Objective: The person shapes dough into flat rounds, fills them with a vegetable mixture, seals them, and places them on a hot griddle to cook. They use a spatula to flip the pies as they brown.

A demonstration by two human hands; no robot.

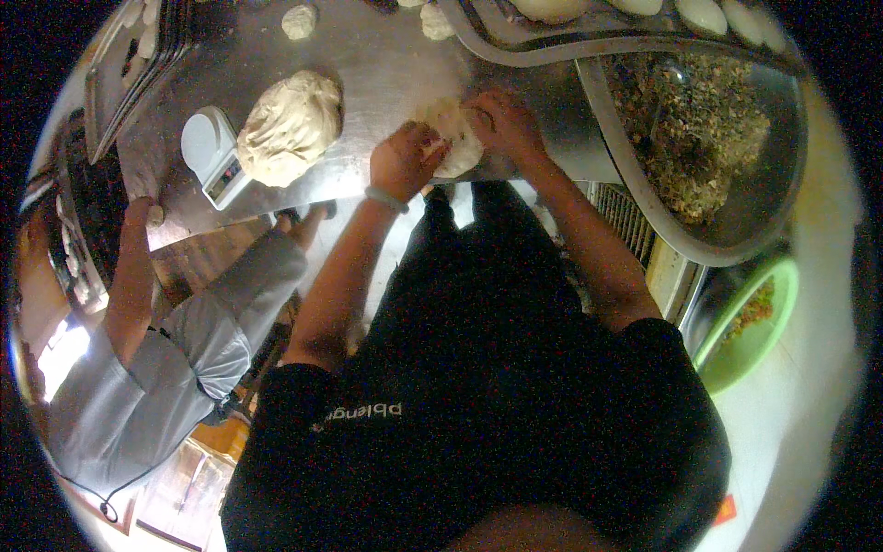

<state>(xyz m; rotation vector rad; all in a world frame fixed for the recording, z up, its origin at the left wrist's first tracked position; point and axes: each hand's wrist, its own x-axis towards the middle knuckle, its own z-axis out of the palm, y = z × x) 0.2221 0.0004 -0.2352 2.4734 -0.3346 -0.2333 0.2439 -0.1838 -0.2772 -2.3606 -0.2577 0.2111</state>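
A flattened piece of dough (459,148) lies near the front edge of the steel table, between my two hands. My left hand (407,159) is at its left side, thumb and curled fingers brought together on the dough. At the upper right of the same piece is my right hand (507,124), its fingers bent against the rim; blur hides whether they pinch it. A large lump of dough (291,127) rests to the left, against a white digital kitchen scale (210,148). Farther back are small dough pieces (299,22) (437,22).
To the right, a large metal basin (690,252) holds a chopped filling. Behind it, a metal tray (476,41) carries pale dough rounds. A green plastic basin (783,331) sits lower right. Stacked trays (131,90) stand at left, near another person in grey (138,407) whose hand touches the table (386,76).
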